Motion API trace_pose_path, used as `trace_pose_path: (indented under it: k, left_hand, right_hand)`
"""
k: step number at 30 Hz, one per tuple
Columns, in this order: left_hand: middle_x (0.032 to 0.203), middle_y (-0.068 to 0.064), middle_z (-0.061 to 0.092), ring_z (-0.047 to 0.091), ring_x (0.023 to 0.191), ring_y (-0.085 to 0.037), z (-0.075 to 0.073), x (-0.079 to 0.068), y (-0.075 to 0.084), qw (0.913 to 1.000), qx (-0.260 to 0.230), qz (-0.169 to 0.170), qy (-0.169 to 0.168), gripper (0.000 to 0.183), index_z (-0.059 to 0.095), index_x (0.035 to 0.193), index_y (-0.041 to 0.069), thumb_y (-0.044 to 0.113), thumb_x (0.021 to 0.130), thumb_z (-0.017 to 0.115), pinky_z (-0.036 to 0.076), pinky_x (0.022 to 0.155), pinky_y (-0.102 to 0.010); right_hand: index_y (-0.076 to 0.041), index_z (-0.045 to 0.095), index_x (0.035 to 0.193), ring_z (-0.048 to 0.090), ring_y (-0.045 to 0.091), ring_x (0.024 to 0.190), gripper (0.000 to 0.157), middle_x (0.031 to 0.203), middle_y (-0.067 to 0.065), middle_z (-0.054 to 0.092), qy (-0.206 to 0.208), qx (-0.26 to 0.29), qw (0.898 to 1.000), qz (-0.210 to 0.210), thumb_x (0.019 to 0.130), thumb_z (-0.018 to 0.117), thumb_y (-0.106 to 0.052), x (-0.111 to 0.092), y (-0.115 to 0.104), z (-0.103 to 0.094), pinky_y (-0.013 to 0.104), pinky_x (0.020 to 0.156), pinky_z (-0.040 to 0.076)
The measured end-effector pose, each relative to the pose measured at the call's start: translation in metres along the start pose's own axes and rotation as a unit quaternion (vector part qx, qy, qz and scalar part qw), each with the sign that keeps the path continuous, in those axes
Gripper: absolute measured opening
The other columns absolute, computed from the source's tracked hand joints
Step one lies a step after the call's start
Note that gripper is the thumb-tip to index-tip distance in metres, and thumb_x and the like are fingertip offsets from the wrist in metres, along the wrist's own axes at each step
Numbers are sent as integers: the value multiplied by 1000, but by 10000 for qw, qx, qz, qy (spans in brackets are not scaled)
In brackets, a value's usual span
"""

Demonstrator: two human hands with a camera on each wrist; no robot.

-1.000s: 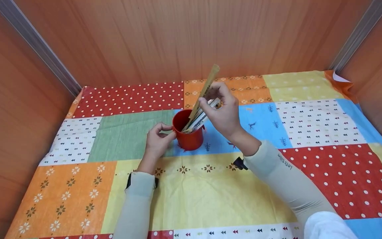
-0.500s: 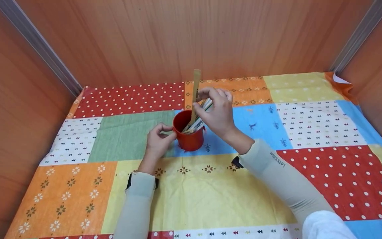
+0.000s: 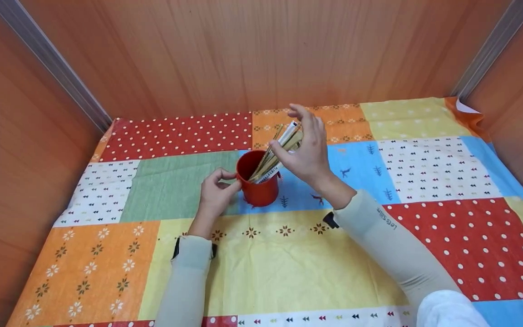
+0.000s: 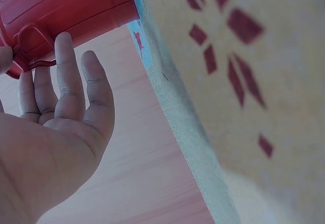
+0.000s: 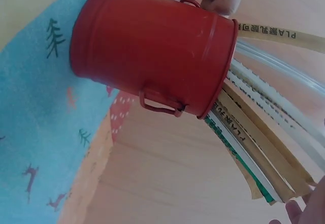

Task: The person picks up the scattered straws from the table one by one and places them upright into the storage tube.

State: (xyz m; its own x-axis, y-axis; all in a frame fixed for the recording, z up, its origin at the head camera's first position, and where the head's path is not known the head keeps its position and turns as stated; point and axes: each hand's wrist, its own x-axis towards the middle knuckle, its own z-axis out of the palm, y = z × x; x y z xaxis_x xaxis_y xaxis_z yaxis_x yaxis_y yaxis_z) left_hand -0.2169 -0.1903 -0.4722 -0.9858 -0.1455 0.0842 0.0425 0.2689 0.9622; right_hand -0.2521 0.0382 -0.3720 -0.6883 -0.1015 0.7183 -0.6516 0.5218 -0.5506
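Note:
A red metal bucket (image 3: 261, 194) with small side handles stands upright on the cloth. My left hand (image 3: 216, 193) pinches its left handle (image 4: 35, 28) between thumb and fingers, beside the rim. Several paper-wrapped straws (image 3: 274, 156), brown and white, lean out of the bucket to the right. The right wrist view also shows a clear straw (image 5: 284, 69) and a brown wrapper (image 5: 279, 33) with printed letters. Around the upper ends of the straws is my right hand (image 3: 310, 152), thumb and fingers spread apart; whether its fingertips touch them is hard to tell.
A patchwork-print tablecloth (image 3: 288, 268) covers the table. Wood-grain panels (image 3: 261, 54) rise behind and on both sides, with metal strips at the corners. The cloth's far right corner (image 3: 466, 109) is folded up.
My right hand held a brown straw that swung from leaning right to upright. Now that straw is lower among the others, and the hand has spread and shifted right. My left hand stayed put.

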Motion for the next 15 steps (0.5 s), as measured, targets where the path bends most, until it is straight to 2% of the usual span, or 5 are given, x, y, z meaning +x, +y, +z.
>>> trace_pose_path:
  k: [4, 10, 15]
  left_hand:
    - [110, -5, 66, 66, 75, -16, 1, 0, 1, 10000, -10, -85, -5, 18, 65, 95, 10, 20, 83, 72, 49, 59, -29]
    - [108, -3, 66, 66, 76, -16, 2, 0, 0, 9999, -29, -112, 46, 14, 65, 93, 12, 19, 83, 71, 49, 58, -29]
    - [105, -2, 67, 66, 73, -17, 2, 0, 1, 9999, -12, -77, 104, 13, 65, 92, 13, 18, 82, 71, 48, 57, -29]
  right_hand:
    - [-11, 42, 138, 44, 17, 122, 72, 129, 4, 56, 96, 134, 9998, -99, 78, 75, -32, 1, 1, -7, 42, 101, 38]
    - [-9, 46, 135, 46, 20, 123, 63, 130, 8, 56, 351, 476, 9964, -604, 80, 69, -27, -2, 4, -15, 44, 102, 38]
    - [-9, 48, 135, 47, 22, 123, 63, 132, 8, 56, 316, 658, 9935, -869, 76, 68, -20, -3, 8, -18, 45, 103, 37]
